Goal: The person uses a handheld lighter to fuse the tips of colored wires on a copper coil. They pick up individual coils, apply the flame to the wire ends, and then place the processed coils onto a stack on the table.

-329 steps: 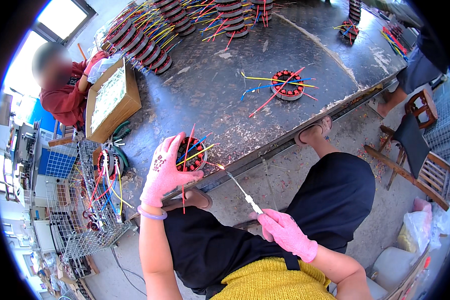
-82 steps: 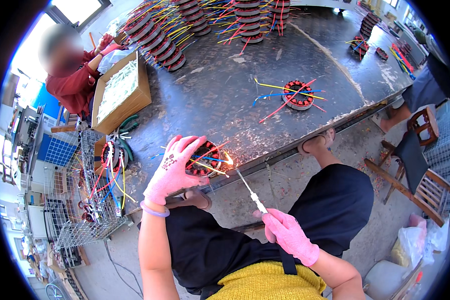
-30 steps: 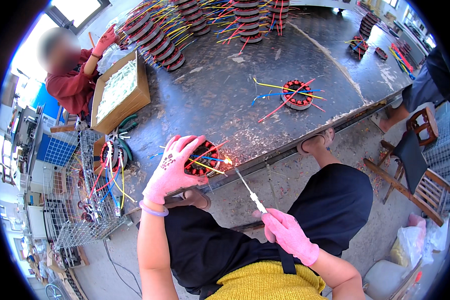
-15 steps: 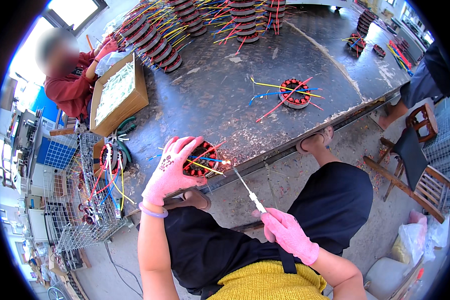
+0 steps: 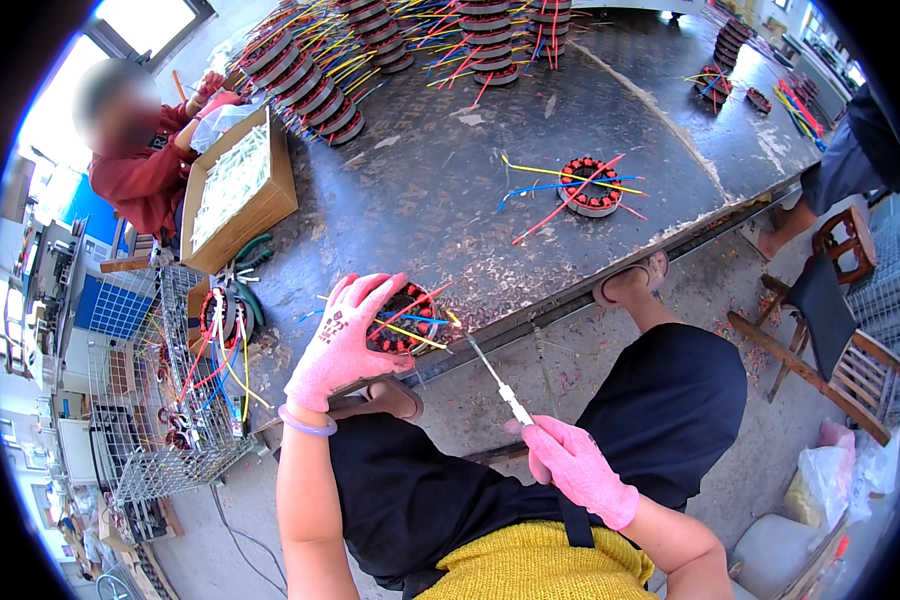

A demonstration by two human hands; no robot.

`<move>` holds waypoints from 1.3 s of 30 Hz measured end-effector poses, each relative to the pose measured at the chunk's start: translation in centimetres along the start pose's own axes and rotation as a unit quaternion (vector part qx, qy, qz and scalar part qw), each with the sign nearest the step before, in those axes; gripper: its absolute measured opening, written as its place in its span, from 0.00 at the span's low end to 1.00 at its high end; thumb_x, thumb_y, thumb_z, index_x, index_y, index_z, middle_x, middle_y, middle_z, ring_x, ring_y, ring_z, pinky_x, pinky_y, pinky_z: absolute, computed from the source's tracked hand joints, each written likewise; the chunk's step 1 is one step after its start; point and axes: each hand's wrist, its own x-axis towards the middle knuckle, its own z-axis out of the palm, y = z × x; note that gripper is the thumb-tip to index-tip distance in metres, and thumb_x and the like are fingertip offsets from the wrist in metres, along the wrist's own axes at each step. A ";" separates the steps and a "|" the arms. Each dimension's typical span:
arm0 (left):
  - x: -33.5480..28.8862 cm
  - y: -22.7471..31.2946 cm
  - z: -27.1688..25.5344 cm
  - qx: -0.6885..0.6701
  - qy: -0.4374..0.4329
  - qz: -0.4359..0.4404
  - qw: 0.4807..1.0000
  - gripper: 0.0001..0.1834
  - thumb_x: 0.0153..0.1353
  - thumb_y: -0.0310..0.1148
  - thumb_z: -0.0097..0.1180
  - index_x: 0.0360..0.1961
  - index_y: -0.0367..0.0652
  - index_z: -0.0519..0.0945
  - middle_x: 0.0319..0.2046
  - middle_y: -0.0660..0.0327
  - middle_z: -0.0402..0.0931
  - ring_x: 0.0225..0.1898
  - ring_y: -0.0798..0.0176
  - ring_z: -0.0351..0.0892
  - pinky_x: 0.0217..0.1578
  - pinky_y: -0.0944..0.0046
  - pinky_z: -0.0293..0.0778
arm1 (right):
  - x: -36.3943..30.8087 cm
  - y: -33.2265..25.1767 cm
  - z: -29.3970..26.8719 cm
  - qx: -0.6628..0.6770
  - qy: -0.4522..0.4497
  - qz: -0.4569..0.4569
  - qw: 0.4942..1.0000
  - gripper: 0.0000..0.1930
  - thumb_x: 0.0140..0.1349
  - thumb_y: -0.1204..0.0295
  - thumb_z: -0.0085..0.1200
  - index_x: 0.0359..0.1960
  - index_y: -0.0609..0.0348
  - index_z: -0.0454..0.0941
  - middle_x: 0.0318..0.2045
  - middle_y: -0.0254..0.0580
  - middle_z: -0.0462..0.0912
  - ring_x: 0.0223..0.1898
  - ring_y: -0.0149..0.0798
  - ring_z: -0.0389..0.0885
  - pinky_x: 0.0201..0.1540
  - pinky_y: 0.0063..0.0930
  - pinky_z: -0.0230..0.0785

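Observation:
My left hand (image 5: 332, 345), in a pink glove, is closed round a ring-shaped motor stator (image 5: 395, 341) at the near table edge. The stator has red and black windings, with red, blue and yellow leads lying across it. My right hand (image 5: 576, 466), also gloved in pink, grips a long-necked lighter (image 5: 510, 396) with a white handle and thin metal neck. A small yellow flame (image 5: 454, 318) burns near its tip, close to the ends of the leads. Where the flame touches a lead is too small to tell.
Another wired stator (image 5: 590, 190) lies on the dark table (image 5: 440, 220). Stator stacks (image 5: 488, 45) stand along the back. At left are a carton (image 5: 282, 190) of white sleeves, pliers (image 5: 255, 250), a wire basket (image 5: 160, 460) and a co-worker (image 5: 135, 190). A chair (image 5: 820, 325) stands right.
The flame looks smaller and more slanted, and the bright glow at the lead ends has faded. My hands have hardly moved. The co-worker's hands have shifted slightly.

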 end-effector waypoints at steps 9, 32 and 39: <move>0.0 0.0 0.0 0.003 0.003 -0.001 1.000 0.52 0.30 0.35 0.76 0.64 0.42 0.71 0.59 0.50 0.69 0.64 0.43 0.63 0.67 0.50 0.59 | 0.0 0.0 0.0 -0.006 0.004 0.003 1.000 0.19 0.74 0.61 0.44 0.55 0.63 0.76 0.20 0.28 0.70 0.23 0.22 0.66 0.27 0.20 0.60; -0.2 -0.2 0.1 -0.002 -0.006 -0.012 1.000 0.52 0.32 0.38 0.77 0.65 0.47 0.70 0.61 0.52 0.67 0.66 0.43 0.61 0.71 0.45 0.51 | 0.2 0.0 0.1 -0.035 0.005 -0.008 0.999 0.20 0.75 0.61 0.43 0.55 0.64 0.76 0.20 0.28 0.70 0.22 0.22 0.66 0.26 0.20 0.60; -0.2 -0.1 0.1 0.000 -0.004 -0.008 1.000 0.52 0.33 0.38 0.77 0.65 0.46 0.69 0.61 0.52 0.68 0.66 0.43 0.62 0.71 0.46 0.51 | 0.1 -0.4 0.2 -0.034 0.009 -0.003 0.999 0.19 0.75 0.62 0.43 0.55 0.63 0.76 0.20 0.28 0.69 0.22 0.21 0.66 0.26 0.20 0.60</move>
